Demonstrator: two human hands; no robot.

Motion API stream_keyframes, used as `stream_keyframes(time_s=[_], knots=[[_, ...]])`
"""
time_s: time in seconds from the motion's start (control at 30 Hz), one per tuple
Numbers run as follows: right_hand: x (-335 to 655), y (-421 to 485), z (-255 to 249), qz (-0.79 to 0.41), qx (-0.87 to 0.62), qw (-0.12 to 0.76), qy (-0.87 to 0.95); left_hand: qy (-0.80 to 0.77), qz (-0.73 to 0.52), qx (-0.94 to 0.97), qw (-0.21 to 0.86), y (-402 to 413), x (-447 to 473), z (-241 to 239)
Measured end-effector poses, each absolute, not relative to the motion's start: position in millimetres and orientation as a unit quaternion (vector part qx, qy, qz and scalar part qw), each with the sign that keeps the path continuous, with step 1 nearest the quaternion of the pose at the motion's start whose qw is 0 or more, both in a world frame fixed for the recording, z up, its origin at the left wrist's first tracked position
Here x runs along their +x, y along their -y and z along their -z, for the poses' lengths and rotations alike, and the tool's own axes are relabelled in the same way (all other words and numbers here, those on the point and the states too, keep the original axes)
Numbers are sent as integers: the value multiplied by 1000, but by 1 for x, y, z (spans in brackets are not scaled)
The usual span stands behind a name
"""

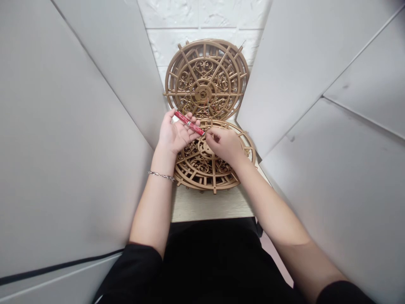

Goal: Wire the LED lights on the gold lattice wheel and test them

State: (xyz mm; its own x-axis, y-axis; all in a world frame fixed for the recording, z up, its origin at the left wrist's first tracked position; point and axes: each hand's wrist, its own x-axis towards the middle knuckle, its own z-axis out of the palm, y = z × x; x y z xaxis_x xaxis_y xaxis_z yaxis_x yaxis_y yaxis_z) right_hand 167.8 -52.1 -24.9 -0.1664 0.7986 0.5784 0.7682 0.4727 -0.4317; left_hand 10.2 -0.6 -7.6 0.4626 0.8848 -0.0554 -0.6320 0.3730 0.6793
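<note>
A thin red cylinder (190,123) with a silvery band at its middle lies slantwise across my left hand (179,133); it looks like two batteries end to end. That palm faces up, with the thumb at the cylinder's upper end and the fingers beneath it. My right hand (224,145) is closed in a pinch at the lower end; anything between its fingertips is too small to make out. Below both hands lies a round gold openwork frame (214,179) with scrolls and spokes. Thin wires (186,105) show near the fingers, their ends unclear.
More round gold frames (205,44) lean in a stack against the white brick-patterned wall (172,14). A pale wooden tabletop (209,204) bears the lower frames. Grey panels (95,139) stand close on the left, and another grey panel (294,76) on the right.
</note>
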Motion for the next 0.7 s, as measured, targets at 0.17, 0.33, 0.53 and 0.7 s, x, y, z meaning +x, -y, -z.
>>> stream_keyframes(time_s=[0.17,0.33,0.53,0.7], knots=[[168,50,27,-27,-513,387,766,-192,-454,308,814,2,11,7],[168,49,29,-22,-516,384,765,-176,-437,315,824,3,9,6],[167,49,28,-32,-529,368,764,-198,-443,308,818,5,8,4],[167,49,29,-33,-525,375,764,-195,-441,311,819,4,9,5]])
